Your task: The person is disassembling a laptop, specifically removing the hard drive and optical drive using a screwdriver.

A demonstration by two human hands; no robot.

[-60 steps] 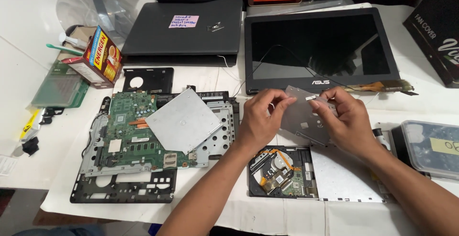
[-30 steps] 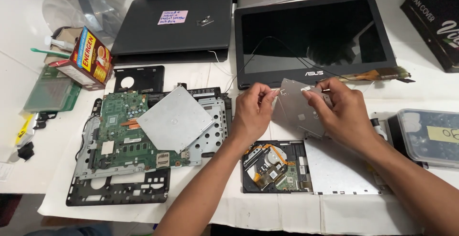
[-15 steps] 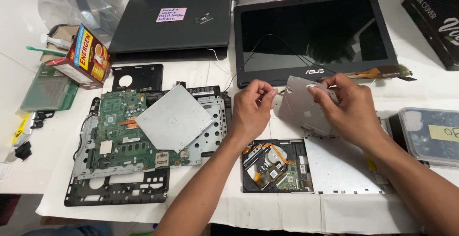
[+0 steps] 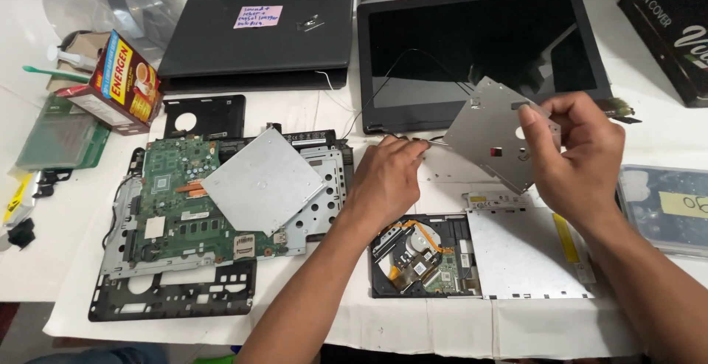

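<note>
My right hand (image 4: 575,150) pinched the thin metal cover plate (image 4: 490,132), tilted above the opened disc drive (image 4: 422,255). My left hand (image 4: 387,179) rested curled on the worktop (image 4: 442,327). A loose pinch could have dropped it onto the exposed parts.

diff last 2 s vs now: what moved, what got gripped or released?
The left hand has let go of the grey metal cover plate and dropped toward the table. The right hand alone now holds the plate, raised and tilted. The opened optical drive and green motherboard lie unchanged.
</note>
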